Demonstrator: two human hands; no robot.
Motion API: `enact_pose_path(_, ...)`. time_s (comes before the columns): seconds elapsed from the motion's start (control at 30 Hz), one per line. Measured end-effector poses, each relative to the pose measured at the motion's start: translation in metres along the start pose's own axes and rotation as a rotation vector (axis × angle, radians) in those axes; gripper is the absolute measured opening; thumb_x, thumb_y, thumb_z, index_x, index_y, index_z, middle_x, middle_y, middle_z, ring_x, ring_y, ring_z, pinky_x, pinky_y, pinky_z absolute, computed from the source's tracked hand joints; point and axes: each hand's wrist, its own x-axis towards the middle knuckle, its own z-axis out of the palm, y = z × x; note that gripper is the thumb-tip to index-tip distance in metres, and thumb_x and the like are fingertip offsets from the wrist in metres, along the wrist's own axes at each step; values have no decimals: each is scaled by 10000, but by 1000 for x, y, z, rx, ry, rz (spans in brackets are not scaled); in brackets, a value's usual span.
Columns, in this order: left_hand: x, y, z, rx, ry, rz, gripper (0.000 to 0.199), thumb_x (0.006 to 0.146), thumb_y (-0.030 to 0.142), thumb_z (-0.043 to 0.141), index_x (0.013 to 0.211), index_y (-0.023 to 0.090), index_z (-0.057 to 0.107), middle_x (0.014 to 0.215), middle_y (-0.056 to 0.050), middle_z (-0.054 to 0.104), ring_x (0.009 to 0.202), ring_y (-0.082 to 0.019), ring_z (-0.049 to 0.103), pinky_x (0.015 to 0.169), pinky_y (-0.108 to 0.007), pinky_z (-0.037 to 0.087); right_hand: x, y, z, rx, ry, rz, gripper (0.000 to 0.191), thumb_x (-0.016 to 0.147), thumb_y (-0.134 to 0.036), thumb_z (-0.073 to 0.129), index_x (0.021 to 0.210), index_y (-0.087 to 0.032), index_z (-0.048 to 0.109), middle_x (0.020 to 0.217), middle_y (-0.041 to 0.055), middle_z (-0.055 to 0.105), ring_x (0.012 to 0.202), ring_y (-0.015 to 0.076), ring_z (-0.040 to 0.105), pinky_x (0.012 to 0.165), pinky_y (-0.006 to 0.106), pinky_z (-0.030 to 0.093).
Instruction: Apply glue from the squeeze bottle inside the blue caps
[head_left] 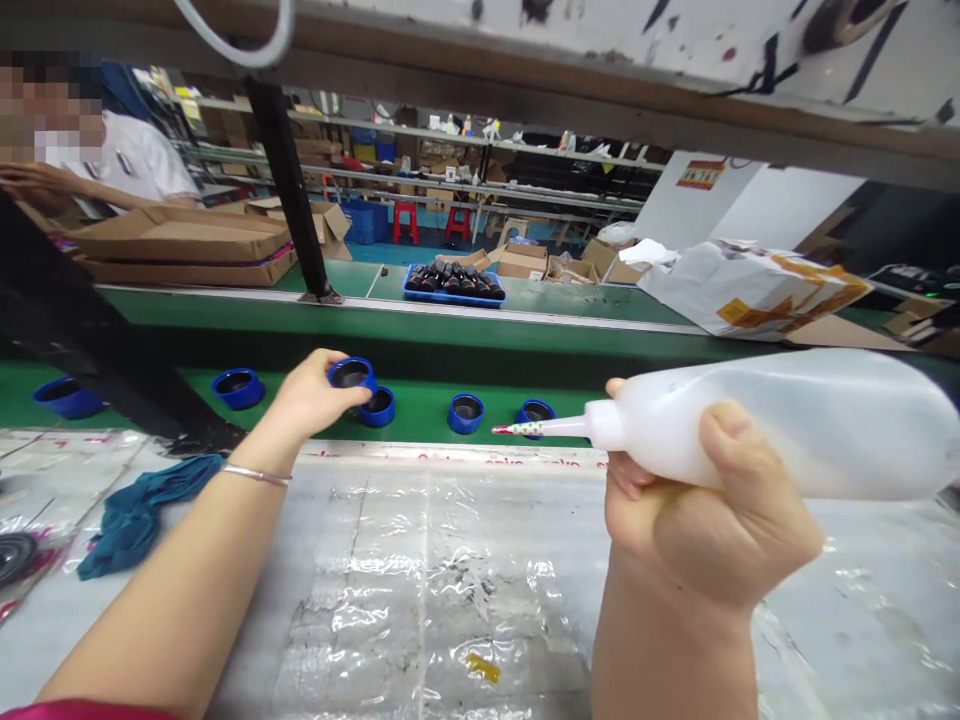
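Observation:
My left hand (311, 395) reaches over the green conveyor belt (420, 420), its thumb and fingers around a blue ring-shaped cup (352, 373) with a dark inside. Just below and right of it sits a similar blue cup (377, 408) on the belt. In my right hand (705, 500) a translucent white squeeze bottle (787, 425) lies on its side, nozzle (547, 427) pointing left with a red tip. Behind the nozzle is another blue cup (534, 410), partly hidden by it. One more blue cup (466, 413) stands between the nozzle and my left hand.
Farther left on the belt are blue cups (238, 388). A black post (289, 180) rises beyond my left hand. A teal cloth (146, 510) lies on the plastic-covered table (390, 600). Behind stand a blue tray (454, 298) of black parts, a wrapped box (757, 290) and a co-worker (142, 160).

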Motion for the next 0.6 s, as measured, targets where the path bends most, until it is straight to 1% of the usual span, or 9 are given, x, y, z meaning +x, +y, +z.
enact_pose_path(0.03, 8, -9, -4, 40, 56, -53, 571, 630, 332, 816, 1154, 183, 643, 1193, -136, 748, 1155, -395, 698, 1006, -491, 538, 0, 0, 0, -6, 7, 11, 245, 525, -278, 633, 488, -192, 406, 629, -6, 418, 382, 61, 353, 269, 209, 205)
enact_pose_path(0.1, 20, -26, -8, 96, 116, -135, 600, 622, 304, 811, 1181, 166, 640, 1237, -167, 741, 1189, -428, 686, 1020, -505, 532, -1, 1, 0, -9, 32, 29, 230, 514, -267, 644, 484, -188, 430, 625, -7, 418, 383, 61, 351, 274, 214, 202)
enact_pose_path(0.17, 27, -39, -8, 118, 130, -181, 650, 628, 294, 810, 1231, 136, 627, 1291, -207, 726, 1196, -440, 690, 1011, -508, 544, 0, 2, 0, 3, 21, 29, 222, 519, -264, 648, 485, -189, 441, 614, -9, 419, 387, 66, 356, 279, 216, 205)
enact_pose_path(0.23, 29, -45, -6, 126, 133, -193, 708, 648, 287, 804, 1301, 105, 599, 1363, -245, 689, 1228, -444, 679, 1017, -507, 550, 1, 3, -1, 13, 1, 21, 214, 527, -267, 637, 478, -192, 443, 590, -16, 404, 375, 67, 344, 278, 221, 204)
enact_pose_path(0.33, 28, -44, -4, 148, 170, -160, 757, 689, 271, 781, 1392, 102, 555, 1482, -248, 605, 1359, -446, 587, 1115, -517, 487, 2, 3, -2, 14, -23, 11, 230, 533, -268, 634, 448, -193, 434, 566, -22, 380, 365, 70, 341, 278, 225, 204)
enact_pose_path(0.43, 25, -35, -3, 158, 188, -97, 728, 746, 271, 745, 1432, 137, 542, 1525, -200, 577, 1436, -407, 516, 1190, -496, 418, 3, 3, -2, 13, -24, -10, 203, 539, -263, 635, 453, -187, 468, 581, -4, 417, 392, 98, 411, 277, 219, 204)
enact_pose_path(0.53, 19, -25, 1, 137, 112, -40, 719, 773, 335, 759, 1438, 160, 549, 1510, -169, 601, 1415, -361, 548, 1177, -444, 441, 4, 3, -2, 11, -18, -23, 177, 540, -259, 622, 470, -183, 478, 600, 16, 471, 405, 120, 461, 268, 216, 203)
enact_pose_path(0.6, 15, -21, 6, 120, 32, -14, 802, 739, 399, 811, 1454, 164, 534, 1515, -171, 600, 1373, -353, 591, 1128, -419, 487, 5, 3, -3, 6, -23, -25, 233, 561, -283, 639, 471, -187, 447, 609, 16, 472, 417, 121, 477, 269, 205, 205)
